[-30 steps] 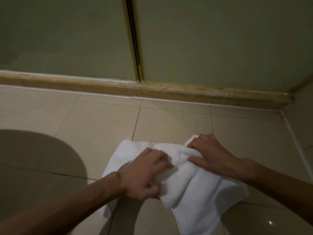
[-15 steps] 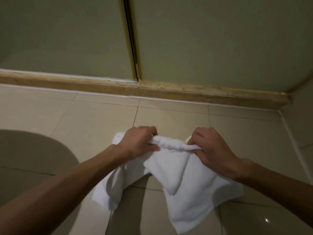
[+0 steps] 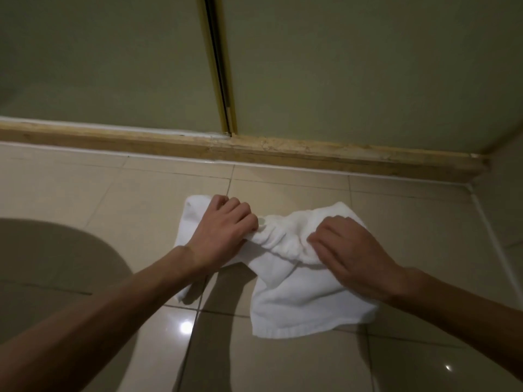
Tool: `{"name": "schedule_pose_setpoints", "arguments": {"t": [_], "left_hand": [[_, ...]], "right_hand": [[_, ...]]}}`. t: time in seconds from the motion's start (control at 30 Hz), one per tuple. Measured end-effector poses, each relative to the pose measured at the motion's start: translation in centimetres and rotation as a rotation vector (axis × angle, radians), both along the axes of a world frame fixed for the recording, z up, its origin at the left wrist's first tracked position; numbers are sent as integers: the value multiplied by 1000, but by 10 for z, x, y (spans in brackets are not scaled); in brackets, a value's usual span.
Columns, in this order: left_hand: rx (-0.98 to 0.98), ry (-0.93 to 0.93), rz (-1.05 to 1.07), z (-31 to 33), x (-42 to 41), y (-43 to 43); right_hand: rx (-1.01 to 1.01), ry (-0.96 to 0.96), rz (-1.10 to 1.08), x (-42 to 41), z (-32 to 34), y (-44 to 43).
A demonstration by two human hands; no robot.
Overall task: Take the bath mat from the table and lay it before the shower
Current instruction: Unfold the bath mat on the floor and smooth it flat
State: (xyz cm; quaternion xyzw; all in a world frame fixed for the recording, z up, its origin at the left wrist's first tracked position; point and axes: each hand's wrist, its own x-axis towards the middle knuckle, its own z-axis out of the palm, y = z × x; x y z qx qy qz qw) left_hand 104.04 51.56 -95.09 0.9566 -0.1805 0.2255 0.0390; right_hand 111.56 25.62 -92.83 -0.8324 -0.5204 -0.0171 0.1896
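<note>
The white bath mat [image 3: 300, 304] is held just above the beige tiled floor, in front of the shower's glass doors [image 3: 353, 69]. It is bunched along its far edge and hangs down toward me. My left hand [image 3: 223, 230] grips the bunched edge on the left, with a corner of the mat poking out beyond it. My right hand [image 3: 348, 253] grips the same edge on the right. Both hands have curled fingers wrapped in the fabric.
A raised wooden-looking threshold [image 3: 254, 151] runs along the foot of the shower doors. A wall and its white floor seam [image 3: 486, 239] close off the right side. A dark rounded shadow [image 3: 51, 278] lies on the tiles at the left.
My left hand slid left along the mat's edge and my right hand moved right, so the bunched edge is stretched wider. The mat has opened out somewhat.
</note>
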Motion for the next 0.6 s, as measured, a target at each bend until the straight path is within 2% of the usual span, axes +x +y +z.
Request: {"name": "schedule_pose_setpoints", "arguments": {"t": [0.07, 0.2, 0.27, 0.37, 0.47, 0.6], "left_hand": [[-2, 14, -10, -3, -5, -2], [16, 89, -35, -7, -14, -5], [1, 133, -36, -7, -20, -7], [-60, 144, -57, -8, -30, -13], [-88, 151, -87, -9, -39, -21], [-113, 188, -77, -6, -42, -31]], "right_hand": [[-17, -23, -139, 13, -1, 9], [-349, 106, -391, 42, -7, 19], [-446, 182, -430, 50, -11, 17], [-305, 272, -438, 55, -10, 13], [-130, 254, -472, 55, -8, 10], [-20, 183, -499, 59, -1, 2]]}}
